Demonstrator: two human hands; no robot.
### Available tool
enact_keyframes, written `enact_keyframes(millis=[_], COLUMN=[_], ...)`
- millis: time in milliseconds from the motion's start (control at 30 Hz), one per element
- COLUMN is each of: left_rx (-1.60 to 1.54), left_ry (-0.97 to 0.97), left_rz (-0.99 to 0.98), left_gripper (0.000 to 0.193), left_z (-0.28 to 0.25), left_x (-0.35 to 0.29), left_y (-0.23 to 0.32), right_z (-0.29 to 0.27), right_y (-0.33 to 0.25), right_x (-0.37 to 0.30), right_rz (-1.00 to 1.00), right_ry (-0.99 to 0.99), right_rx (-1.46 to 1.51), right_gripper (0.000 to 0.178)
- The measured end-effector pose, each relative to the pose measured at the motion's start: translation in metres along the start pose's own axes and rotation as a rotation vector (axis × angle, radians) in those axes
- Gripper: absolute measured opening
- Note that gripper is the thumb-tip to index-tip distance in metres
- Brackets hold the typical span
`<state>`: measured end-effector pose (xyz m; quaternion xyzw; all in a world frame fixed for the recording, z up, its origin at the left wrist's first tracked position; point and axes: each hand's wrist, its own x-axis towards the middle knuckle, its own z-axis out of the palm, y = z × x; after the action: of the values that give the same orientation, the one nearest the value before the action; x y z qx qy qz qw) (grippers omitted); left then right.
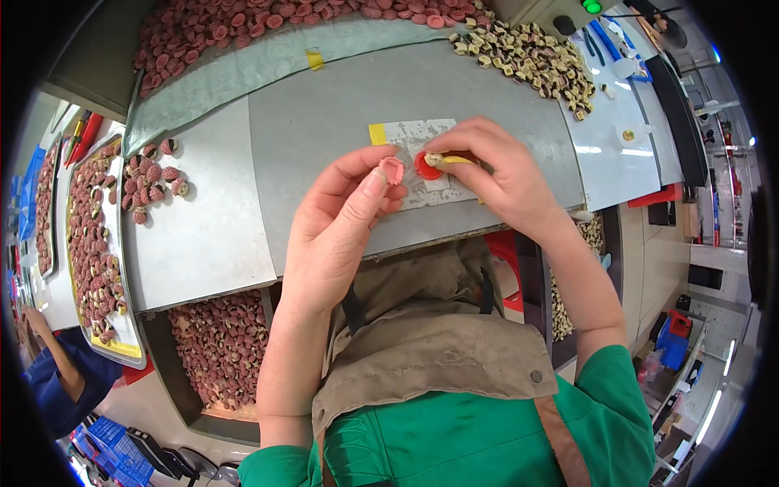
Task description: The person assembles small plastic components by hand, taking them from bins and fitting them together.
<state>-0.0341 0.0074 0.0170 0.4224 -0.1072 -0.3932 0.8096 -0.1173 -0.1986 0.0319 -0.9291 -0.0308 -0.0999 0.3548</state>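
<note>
My left hand [337, 215] is closed, pinching a small pink scalloped cup-shaped piece [392, 170] between thumb and fingers, above the work surface. Close beside it, a round red cap-like dish [424, 168] sits on a worn white patch [422, 195] of the grey table. My right hand [507, 178] is closed too, its fingertips holding a small cream-coloured piece [434, 160] at the red dish's rim. Something yellow shows along the right fingertips; what it is I cannot tell.
Pink cups [243, 28] are heaped at the back, black-and-cream pieces [527, 61] at the back right. Joined pink pieces [146, 183] lie left, beside a filled tray [122, 280]. An open drawer [219, 349] holds more. Another person's arm [57, 349] shows far left.
</note>
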Motion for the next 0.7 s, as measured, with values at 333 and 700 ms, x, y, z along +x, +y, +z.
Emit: enact_keyframes(millis=[333,700], left_rx=[0.057,0.242], left_ry=[-0.015,0.061], left_rz=[0.001,0.155], left_gripper=[0.032,0.035], left_z=[0.004,0.007], left_x=[0.001,-0.001], left_y=[-0.001,-0.005], right_z=[0.011,0.025], right_y=[-0.035,-0.030], right_x=[0.004,-0.002], right_rz=[-0.019,-0.066], right_ry=[0.141,0.202], right_rx=[0.324,0.324], right_gripper=[0.023,0.030])
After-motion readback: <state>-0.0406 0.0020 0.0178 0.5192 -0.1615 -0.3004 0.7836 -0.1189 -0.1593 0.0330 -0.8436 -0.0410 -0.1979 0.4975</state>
